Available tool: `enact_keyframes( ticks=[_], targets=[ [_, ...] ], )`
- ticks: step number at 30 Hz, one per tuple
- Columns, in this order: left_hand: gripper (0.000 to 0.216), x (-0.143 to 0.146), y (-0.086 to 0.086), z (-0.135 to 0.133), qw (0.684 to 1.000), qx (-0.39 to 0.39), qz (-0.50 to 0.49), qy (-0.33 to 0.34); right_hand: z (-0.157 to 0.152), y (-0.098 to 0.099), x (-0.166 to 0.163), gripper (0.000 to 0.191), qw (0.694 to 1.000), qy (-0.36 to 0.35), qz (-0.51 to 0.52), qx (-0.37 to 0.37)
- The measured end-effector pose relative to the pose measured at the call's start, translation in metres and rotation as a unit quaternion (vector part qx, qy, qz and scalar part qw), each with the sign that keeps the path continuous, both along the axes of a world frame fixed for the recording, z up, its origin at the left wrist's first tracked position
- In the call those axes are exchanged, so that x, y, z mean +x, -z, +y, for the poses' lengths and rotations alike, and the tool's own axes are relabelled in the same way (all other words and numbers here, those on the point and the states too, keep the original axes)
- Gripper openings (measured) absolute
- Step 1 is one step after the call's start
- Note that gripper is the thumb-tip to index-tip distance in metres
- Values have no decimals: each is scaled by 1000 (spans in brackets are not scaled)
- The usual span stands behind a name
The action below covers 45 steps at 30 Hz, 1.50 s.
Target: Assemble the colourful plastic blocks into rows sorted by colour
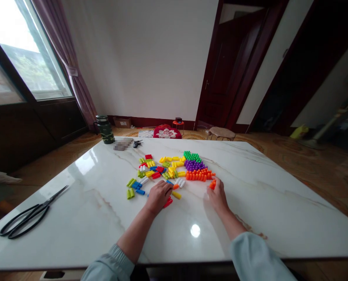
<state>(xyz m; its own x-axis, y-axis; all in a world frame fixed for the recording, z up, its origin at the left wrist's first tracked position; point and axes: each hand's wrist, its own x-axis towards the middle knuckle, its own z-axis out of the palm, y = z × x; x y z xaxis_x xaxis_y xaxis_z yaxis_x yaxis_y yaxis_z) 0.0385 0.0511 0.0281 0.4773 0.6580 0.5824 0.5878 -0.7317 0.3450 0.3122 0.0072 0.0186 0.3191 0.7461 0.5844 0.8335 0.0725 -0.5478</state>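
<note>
A scatter of small plastic pegs (158, 168) in red, yellow, blue, green and white lies on the white marble table (89, 210). Beside them stand upright pegs packed in rows: green (192, 156), purple (194, 165), orange (199, 175). My right hand (217, 196) pinches an orange peg (212, 184) just off the right end of the orange row. My left hand (158, 196) rests knuckles-up on loose pegs, an orange peg (175, 186) at its fingertips and a red one (168, 203) under it; whether it grips one is hidden.
Large black scissors (30, 214) lie near the table's left front edge. A dark camouflage mug (105, 128), a blurred small item (121, 144) and keys (137, 143) sit at the far left edge. Beyond are a red cushion (166, 132), stools and a dark door.
</note>
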Motion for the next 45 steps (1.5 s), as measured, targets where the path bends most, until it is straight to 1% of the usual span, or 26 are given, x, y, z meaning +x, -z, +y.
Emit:
enact_keyframes(
  ticks=[1,3,6,7,9,12,14,18,23,28,32,36,37,38,40,42,43,44,45],
  targets=[
    [22,0,0,0,1000,-2,0,-1,-3,-2,7,44,1000,-5,-19,-11],
    [23,0,-1,-1,1000,-4,4,0,-11,-9,19,40,996,-5,-70,-58],
    [23,0,-2,-1,1000,-1,5,1,-17,-15,31,29,982,42,-133,-125],
    [22,0,-2,-1,1000,2,5,1,-17,-15,35,28,980,61,-135,-133],
    [20,-1,-1,0,1000,6,5,-1,-13,-13,40,30,982,92,-100,-134],
    [18,-1,3,2,1000,9,7,-7,-2,-7,45,34,983,134,4,-123],
    [19,-1,4,2,1000,11,7,-11,6,-4,45,35,982,144,54,-108],
    [20,-1,5,2,1000,6,11,-16,18,0,40,34,985,123,108,-55],
    [20,-1,5,2,1000,-2,12,-17,27,7,27,39,972,110,209,-4],
    [19,-1,6,2,1000,-5,14,-19,34,9,21,38,972,103,213,5],
    [17,-1,6,2,1000,-9,13,-21,32,7,19,41,970,84,227,15],
    [16,0,4,1,1000,-13,5,-22,20,2,5,35,974,111,186,64],
    [15,1,4,0,1000,-15,4,-22,17,0,-2,31,978,99,172,69],
    [15,1,3,0,1000,-16,5,-23,13,-2,-11,28,983,70,159,65],
    [15,1,2,0,999,-13,5,-30,7,-6,-33,24,991,-39,129,22],
    [14,2,1,1,999,0,-5,-54,1,-8,-55,21,983,-156,86,-40],
    [14,1,1,2,997,9,-16,-76,0,-8,-64,21,977,-193,61,-65],
    [15,1,1,3,994,17,-31,-101,-2,-7,-71,22,973,-211,38,-83],
    [17,0,0,5,990,23,-49,-128,-3,-6,-76,24,972,-213,19,-93]
  ],
)
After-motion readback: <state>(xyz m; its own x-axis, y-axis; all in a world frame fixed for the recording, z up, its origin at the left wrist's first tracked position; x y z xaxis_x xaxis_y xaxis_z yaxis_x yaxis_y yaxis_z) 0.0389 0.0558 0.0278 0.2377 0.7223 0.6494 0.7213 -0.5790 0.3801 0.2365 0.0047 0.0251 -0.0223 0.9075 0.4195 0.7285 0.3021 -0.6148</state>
